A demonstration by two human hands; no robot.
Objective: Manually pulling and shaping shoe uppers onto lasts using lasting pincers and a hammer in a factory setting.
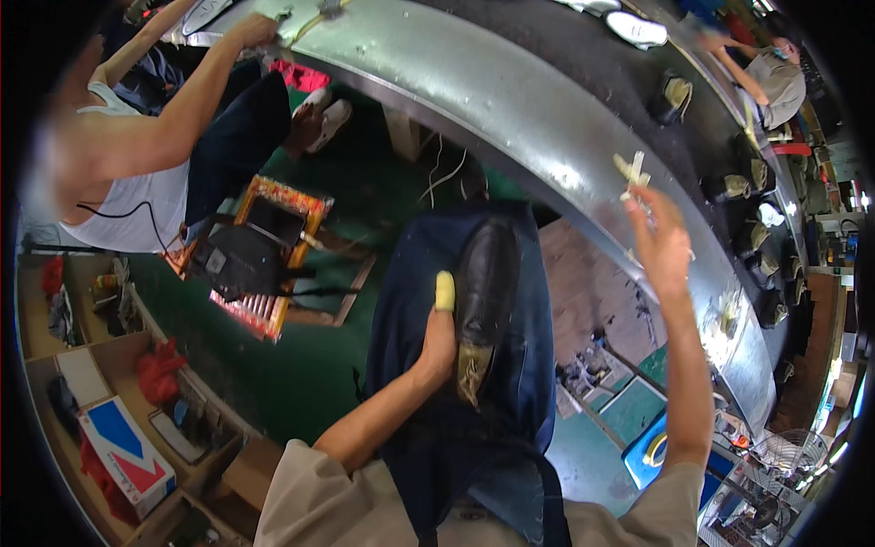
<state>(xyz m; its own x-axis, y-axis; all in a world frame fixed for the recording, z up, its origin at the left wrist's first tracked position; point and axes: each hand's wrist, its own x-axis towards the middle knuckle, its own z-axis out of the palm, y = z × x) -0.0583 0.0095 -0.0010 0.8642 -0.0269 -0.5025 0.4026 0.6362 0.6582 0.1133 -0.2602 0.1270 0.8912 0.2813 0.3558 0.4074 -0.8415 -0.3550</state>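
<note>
A dark shoe (489, 273) lies lengthwise on my apron-covered lap, smooth and black at its far part and olive-brown at its near end. My left hand (441, 337) grips it from its left side; the thumb wears a yellow finger cover (445, 292). The fingers beneath the shoe are hidden. Out to the right, my right hand (663, 239) reaches over the metal bench edge with its fingers bent together. Small pale strips or pieces (637, 170) are at its fingertips; whether they are held or lie on the bench is hard to make out.
A curved metal bench (510, 109) runs alongside a dark conveyor (583, 55) carrying several shoes. A co-worker (137, 155) sits at the left, another person (775, 87) at the far right. A black-topped stool (246, 260), wooden shelving (118, 351) and a fan (761, 510) stand around me.
</note>
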